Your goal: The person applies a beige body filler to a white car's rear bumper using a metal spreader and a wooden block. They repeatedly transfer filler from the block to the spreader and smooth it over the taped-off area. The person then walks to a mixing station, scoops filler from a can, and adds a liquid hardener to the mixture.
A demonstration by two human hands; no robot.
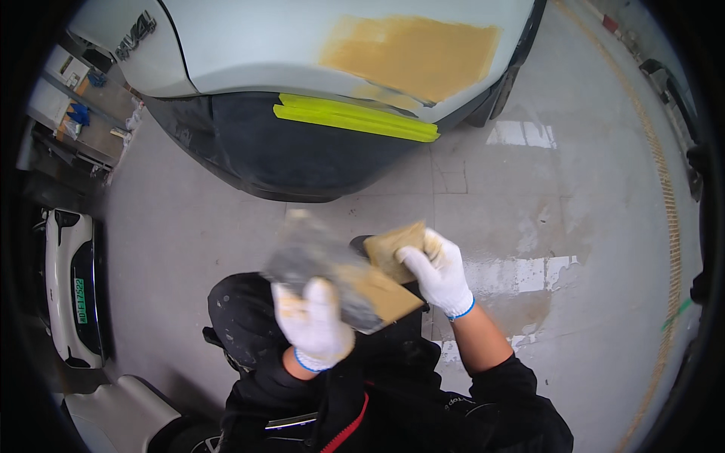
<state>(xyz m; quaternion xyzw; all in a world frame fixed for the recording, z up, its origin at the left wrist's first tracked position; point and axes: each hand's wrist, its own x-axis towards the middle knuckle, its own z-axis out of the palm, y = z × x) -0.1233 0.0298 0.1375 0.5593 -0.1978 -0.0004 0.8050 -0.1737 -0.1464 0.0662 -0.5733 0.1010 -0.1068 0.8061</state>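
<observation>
My left hand (316, 325), in a white knit glove, is closed on a flat mixing board (311, 255) smeared with grey, with tan body filler at its right end. Motion blurs the board's far edge. My right hand (442, 275), gloved the same way, grips a squarish putty spreader (391, 249) coated in tan filler. The spreader sits close to the board's right end; whether they touch I cannot tell. Ahead, a broad tan filler patch (415, 57) covers part of the white car panel (257, 49). Yellow-green masking tape (355, 119) runs along the panel's lower edge.
The car's dark bumper (287, 155) juts out beneath the tape. Wet streaks shine on the grey floor (521, 279) to the right. A white car (64, 287) stands at the left, another pale car (117, 415) at lower left. My dark-clad knee (238, 317) is below the board.
</observation>
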